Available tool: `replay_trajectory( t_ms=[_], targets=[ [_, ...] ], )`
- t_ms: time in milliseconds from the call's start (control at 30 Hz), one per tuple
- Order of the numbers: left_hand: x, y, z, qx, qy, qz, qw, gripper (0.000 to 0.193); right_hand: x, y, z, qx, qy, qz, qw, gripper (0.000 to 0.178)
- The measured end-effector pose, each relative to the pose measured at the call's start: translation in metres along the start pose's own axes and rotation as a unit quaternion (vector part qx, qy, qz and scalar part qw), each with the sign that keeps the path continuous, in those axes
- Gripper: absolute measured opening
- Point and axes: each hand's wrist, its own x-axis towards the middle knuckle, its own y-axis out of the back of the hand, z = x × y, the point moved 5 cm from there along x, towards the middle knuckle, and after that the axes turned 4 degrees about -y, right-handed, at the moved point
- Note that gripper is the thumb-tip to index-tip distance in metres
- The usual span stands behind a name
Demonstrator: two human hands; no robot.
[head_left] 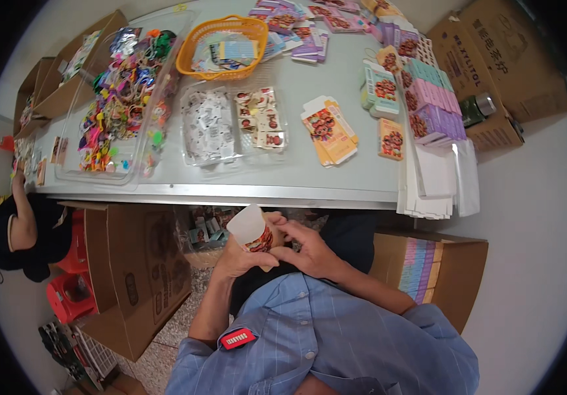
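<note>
A small printed carton [249,229] is held above my lap, just off the table's front edge. Its white inner side faces up, and a reddish cartoon print shows on its lower part. My left hand [236,259] is closed around its left and near side, with the thumb across the bottom. From the other side my right hand [312,253] grips it with bent fingers and thumb. Closest on the table lie a stack of flat yellow-orange cartons [329,135] and, to its right, a filled orange box [391,139].
A clear bin of colourful trinkets [115,108] stands left on the table [283,187]. Near the middle are a clear tray of small packets [208,125] and a yellow basket [188,62]. Box stacks [435,105] line the right. An open cardboard box [464,276] holds cartons; a co-worker [27,227] sits left.
</note>
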Motion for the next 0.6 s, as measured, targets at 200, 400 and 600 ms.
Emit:
replay_trajectory(
  t_ms=[200, 400, 600],
  targets=[
    [-0.006, 0.027, -0.025, 0.202, 0.038, 0.26, 0.943, 0.046, -0.009, -0.016, 0.051, 0.028, -0.112, -0.05, 0.992, 0.027],
    [-0.041, 0.03, -0.044, 0.195, -0.193, 0.354, 0.894, 0.034, -0.026, -0.027, 0.076, 0.095, -0.187, -0.011, 0.978, 0.028],
    [-0.049, 0.036, -0.062, 0.22, -0.142, 0.303, 0.916, 0.033, -0.028, -0.018, 0.082, 0.098, -0.124, 0.032, 0.987, 0.041]
  ],
)
